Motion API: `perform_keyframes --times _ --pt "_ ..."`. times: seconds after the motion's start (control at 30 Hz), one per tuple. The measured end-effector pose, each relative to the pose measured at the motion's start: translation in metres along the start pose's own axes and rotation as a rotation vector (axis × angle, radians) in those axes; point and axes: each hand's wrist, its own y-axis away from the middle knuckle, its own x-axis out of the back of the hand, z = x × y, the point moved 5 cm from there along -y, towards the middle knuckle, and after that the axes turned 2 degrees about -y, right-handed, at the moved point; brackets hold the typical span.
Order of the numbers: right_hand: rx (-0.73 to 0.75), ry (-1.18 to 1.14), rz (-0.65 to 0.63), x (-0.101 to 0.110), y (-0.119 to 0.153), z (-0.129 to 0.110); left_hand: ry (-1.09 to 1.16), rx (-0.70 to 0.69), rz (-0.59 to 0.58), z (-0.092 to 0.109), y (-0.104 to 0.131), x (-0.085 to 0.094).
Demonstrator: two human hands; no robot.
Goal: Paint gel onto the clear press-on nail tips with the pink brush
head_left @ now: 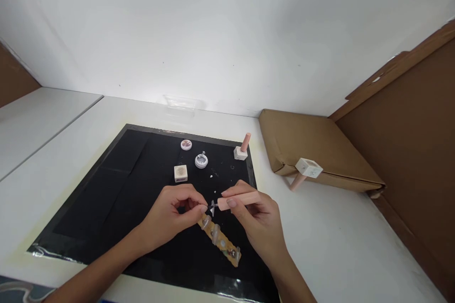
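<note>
My right hand [261, 220] grips the pink cap of a nail polish brush [236, 200], its dark bristle end pointing left. Just past that tip, my left hand [181, 210] is closed in a pinch. Whatever sits between its thumb and finger is too small and hidden to make out. Below the hands lies an amber strip [221, 242] carrying several greyish, glossy false nails [215, 233], its upper end close to my left fingertips. A pale cubic bottle [180, 173] stands beyond my left hand. Farther back is a small round jar [201, 161] with silvery contents.
A black mat [121, 184] covers the white table. A round lid [186, 145] and a pink-capped bottle [241, 152] rest on its far part. At right, another pink-capped bottle [309, 168] lies against a brown cardboard box [316, 139]. A clear tray [180, 102] is by the wall.
</note>
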Motion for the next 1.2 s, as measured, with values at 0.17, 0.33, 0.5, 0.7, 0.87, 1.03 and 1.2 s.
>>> perform_keyframes --times 0.17,0.33,0.5,0.7,0.87,1.03,1.2 --pt "0.016 0.020 -0.006 0.001 -0.001 -0.003 0.212 0.175 -0.032 -0.009 0.000 0.000" --pt "-0.029 0.065 -0.021 0.003 -0.001 -0.002 0.401 0.292 -0.089 -0.017 0.001 -0.003" --pt "-0.089 0.051 -0.047 0.003 -0.002 -0.002 0.523 0.318 -0.094 -0.020 0.001 -0.002" --pt "-0.026 0.056 -0.092 0.002 -0.003 -0.006 0.596 0.348 -0.077 -0.020 0.000 -0.002" --pt "0.045 0.059 -0.130 0.002 -0.004 -0.011 0.623 0.357 -0.056 -0.019 0.000 -0.001" --pt "0.065 0.047 -0.149 0.000 -0.006 -0.014 0.639 0.350 -0.064 -0.019 0.000 0.000" --pt "0.080 0.043 -0.170 0.000 -0.005 -0.014 0.638 0.326 -0.073 -0.020 0.001 0.000"
